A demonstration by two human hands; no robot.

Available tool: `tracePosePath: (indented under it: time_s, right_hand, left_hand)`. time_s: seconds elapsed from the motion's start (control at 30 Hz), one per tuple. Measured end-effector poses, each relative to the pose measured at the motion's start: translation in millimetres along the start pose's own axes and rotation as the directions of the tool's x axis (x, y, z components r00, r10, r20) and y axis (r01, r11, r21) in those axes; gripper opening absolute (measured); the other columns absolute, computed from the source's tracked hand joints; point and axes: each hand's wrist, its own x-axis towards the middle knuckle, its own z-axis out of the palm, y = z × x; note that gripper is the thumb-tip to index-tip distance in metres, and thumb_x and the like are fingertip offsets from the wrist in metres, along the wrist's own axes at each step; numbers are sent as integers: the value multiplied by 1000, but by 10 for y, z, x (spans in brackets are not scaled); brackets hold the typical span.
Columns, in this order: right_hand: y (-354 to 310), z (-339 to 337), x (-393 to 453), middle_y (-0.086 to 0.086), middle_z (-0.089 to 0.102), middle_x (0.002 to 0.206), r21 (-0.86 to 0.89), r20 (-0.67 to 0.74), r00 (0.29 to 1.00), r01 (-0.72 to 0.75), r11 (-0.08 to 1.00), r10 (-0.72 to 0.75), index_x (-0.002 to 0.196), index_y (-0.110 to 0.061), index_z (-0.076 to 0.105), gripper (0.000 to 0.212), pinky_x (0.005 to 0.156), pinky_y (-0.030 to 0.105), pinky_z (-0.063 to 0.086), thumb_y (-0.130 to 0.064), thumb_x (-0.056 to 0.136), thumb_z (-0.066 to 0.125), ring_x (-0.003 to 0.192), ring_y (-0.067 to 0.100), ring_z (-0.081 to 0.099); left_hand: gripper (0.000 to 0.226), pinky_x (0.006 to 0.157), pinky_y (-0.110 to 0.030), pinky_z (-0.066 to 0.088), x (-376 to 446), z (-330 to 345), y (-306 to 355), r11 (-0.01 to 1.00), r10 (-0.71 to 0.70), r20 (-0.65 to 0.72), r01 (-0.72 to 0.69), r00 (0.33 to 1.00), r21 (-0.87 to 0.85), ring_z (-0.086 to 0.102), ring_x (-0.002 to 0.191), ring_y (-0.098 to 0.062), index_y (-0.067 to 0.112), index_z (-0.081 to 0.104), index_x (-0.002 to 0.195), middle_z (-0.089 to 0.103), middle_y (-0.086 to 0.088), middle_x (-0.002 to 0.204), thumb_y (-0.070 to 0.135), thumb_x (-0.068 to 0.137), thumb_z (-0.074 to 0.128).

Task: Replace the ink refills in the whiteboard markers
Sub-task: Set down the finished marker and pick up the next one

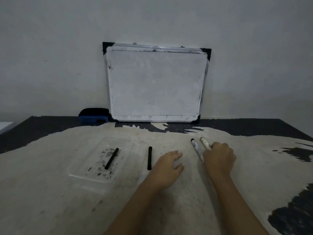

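Two whiteboard markers lie side by side on the worn table: the left marker (196, 148) with a black cap and the right marker (205, 143), its lower part hidden under my right hand (219, 158). That hand's fingers curl over the right marker. My left hand (166, 167) rests flat on the table with fingers apart, holding nothing. A black ink refill (149, 158) lies just left of my left hand. Another black refill (111, 158) lies on a clear plastic tray (79, 172) smeared with ink.
A small whiteboard (155, 83) leans against the wall at the back of the table. A blue and black eraser (93, 115) sits to its left. The table edge runs along the far left.
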Motion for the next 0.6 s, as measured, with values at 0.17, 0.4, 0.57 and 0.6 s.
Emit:
tracePosePath:
  time_s: [0.17, 0.4, 0.57, 0.6]
  right_hand:
    - [40, 7, 23, 16, 62, 98, 2, 24, 1000, -2, 1000, 2, 99, -4, 67, 23, 79, 36, 44, -19, 89, 52, 91, 30, 59]
    - [-129, -103, 74, 7, 70, 89, 553, 48, 978, 142, 821, -201, 98, -10, 72, 18, 64, 25, 43, -20, 86, 63, 76, 18, 61]
    - [-243, -402, -17, 5, 70, 87, 856, 394, 792, -130, 501, -467, 98, -10, 68, 14, 59, 17, 54, -12, 91, 57, 68, 11, 67]
    - [-249, -444, -32, 5, 70, 86, 859, 443, 736, -185, 478, -511, 96, -10, 68, 14, 58, 18, 54, -12, 92, 55, 67, 10, 66]
  left_hand:
    - [46, 115, -30, 22, 2, 18, -7, 1000, 11, -8, -10, 1000, 27, 28, 139, -14, 20, 39, 139, 32, 2, 152, 27, 94, 48]
    - [43, 109, -30, 36, 52, -95, 3, 947, -42, -166, -14, 985, -321, 45, 128, -11, 19, 47, 133, 48, 1, 141, 25, 91, 54]
    - [33, 99, -30, 45, 95, -316, -31, 479, -189, -142, -35, 972, -877, 57, 115, -15, 14, 55, 121, 59, -5, 127, 28, 92, 50]
    - [31, 97, -29, 45, 106, -362, -40, 415, -178, -139, -54, 974, -908, 59, 113, -15, 14, 56, 118, 60, -6, 125, 29, 93, 46]
